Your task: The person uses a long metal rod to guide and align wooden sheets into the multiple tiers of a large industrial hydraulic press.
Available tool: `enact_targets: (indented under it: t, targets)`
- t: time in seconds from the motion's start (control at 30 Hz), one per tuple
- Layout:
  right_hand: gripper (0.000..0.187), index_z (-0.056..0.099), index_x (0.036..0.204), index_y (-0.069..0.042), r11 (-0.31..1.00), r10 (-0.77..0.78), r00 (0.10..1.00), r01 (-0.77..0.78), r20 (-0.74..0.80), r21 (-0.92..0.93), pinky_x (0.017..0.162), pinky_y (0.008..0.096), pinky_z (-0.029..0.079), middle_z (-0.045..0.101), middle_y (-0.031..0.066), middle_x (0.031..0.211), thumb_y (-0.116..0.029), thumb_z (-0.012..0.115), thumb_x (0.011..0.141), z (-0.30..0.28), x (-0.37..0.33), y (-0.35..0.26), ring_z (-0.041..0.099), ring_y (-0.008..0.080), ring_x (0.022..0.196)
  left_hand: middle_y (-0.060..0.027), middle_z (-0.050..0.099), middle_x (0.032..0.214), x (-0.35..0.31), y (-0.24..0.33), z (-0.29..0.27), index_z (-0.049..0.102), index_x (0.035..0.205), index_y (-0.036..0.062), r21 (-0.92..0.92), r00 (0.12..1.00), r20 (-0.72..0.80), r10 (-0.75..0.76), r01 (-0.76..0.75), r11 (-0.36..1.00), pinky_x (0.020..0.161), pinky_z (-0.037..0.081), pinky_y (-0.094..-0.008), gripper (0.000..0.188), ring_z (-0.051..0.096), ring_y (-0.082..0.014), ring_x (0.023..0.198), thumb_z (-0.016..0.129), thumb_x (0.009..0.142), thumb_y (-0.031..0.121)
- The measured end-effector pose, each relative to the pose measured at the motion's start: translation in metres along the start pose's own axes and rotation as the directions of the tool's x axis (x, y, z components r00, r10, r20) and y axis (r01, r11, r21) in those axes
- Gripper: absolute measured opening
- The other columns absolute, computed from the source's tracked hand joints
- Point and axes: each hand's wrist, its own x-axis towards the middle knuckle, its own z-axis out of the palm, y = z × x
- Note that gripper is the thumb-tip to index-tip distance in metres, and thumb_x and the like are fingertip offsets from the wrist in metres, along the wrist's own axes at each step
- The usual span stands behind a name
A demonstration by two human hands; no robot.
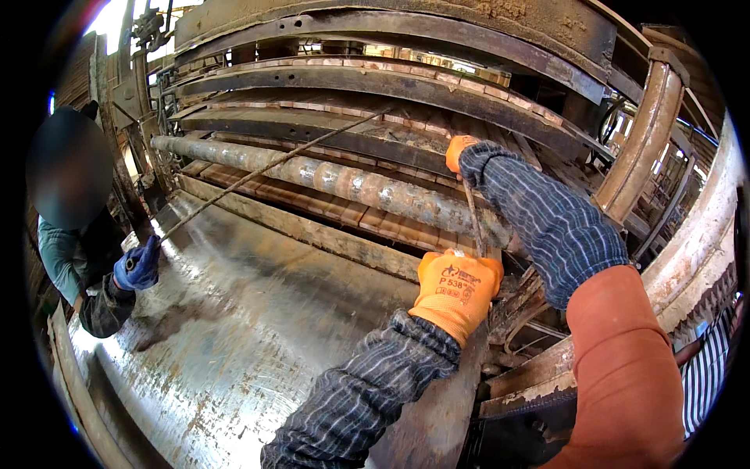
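A slim brown rod (473, 215), straight where visible, runs near to far right of centre, slanting slightly left.

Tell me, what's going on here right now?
The wearer's orange-gloved right hand and, lower in the picture, left hand hold a thin rod. Over at the left, a co-worker's blue-gloved hand holds a longer rod, slanting up in front of a metal roller toward dark stacked beams. A shiny metal sheet spreads out in the foreground.
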Motion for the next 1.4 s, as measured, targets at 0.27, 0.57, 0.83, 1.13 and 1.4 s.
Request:
enact_targets:
  t: [0.27, 0.57, 0.83, 1.13, 1.4]
  targets:
    - [0.044, 0.074, 0.111, -0.012, 1.0, 0.017, 0.969, -0.012, 0.246, -0.02, 0.088, 0.0427, 0.054, 0.071, 0.0064, 0.115, -0.046, 0.074, 0.083, 0.037, 0.047, 0.038, 0.065, 0.0296, 0.109, -0.0122, 0.07, 0.076, 0.009, -0.007, -0.009, 0.068, 0.087, 0.0153, -0.052, 0.972, -0.229, 0.045, -0.059, 0.997, 0.064, 0.052, -0.0449, 0.01, 0.07, -0.0334, 0.076, 0.062, 0.08, 0.014]
    - [0.024, 0.078, 0.089, -0.013, 0.99, -0.032, 0.996, 0.042, 0.08, -0.132, 0.077, 0.0383, 0.055, 0.075, 0.0015, 0.096, -0.036, 0.07, 0.087, -0.026, 0.039, 0.014, 0.07, 0.0228, 0.094, -0.0136, 0.067, 0.07, 0.009, -0.027, -0.008, 0.065, 0.085, 0.0129, -0.02, 0.949, -0.311, 0.04, -0.048, 0.999, 0.061, 0.05, -0.0459, 0.007, 0.068, -0.0345, 0.071, 0.06, 0.079, 0.014]
    - [0.03, 0.074, 0.109, -0.006, 0.987, -0.019, 0.985, 0.045, 0.17, -0.152, 0.078, 0.0457, 0.058, 0.073, 0.0125, 0.104, -0.025, 0.067, 0.087, 0.012, 0.077, 0.028, 0.069, 0.0344, 0.097, -0.0163, 0.071, 0.081, 0.057, -0.046, 0.018, 0.067, 0.096, 0.0147, -0.101, 0.991, -0.136, -0.007, -0.007, 0.995, 0.07, 0.053, -0.0463, 0.015, 0.07, -0.0354, 0.08, 0.058, 0.084, 0.014]
    - [0.025, 0.074, 0.103, -0.002, 0.891, -0.189, 0.963, 0.25, 0.192, -0.38, 0.074, 0.0449, 0.058, 0.073, 0.0141, 0.098, -0.014, 0.061, 0.085, -0.004, 0.059, 0.009, 0.071, 0.0339, 0.089, -0.0161, 0.071, 0.082, 0.041, -0.034, 0.012, 0.065, 0.098, 0.0154, -0.182, 0.996, -0.053, -0.078, 0.067, 0.981, 0.071, 0.052, -0.0471, 0.018, 0.069, -0.0367, 0.082, 0.064, 0.081, 0.014]
    - [0.027, 0.075, 0.111, -0.017, 0.891, -0.167, 0.956, 0.251, 0.242, -0.377, 0.083, 0.0453, 0.057, 0.071, 0.0028, 0.116, -0.022, 0.056, 0.092, -0.016, 0.034, -0.011, 0.068, 0.0269, 0.106, -0.0149, 0.07, 0.081, 0.0, -0.025, 0.0, 0.067, 0.098, 0.0156, -0.165, 0.996, -0.06, -0.072, 0.061, 0.984, 0.073, 0.051, -0.0486, 0.016, 0.069, -0.036, 0.082, 0.06, 0.083, 0.017]
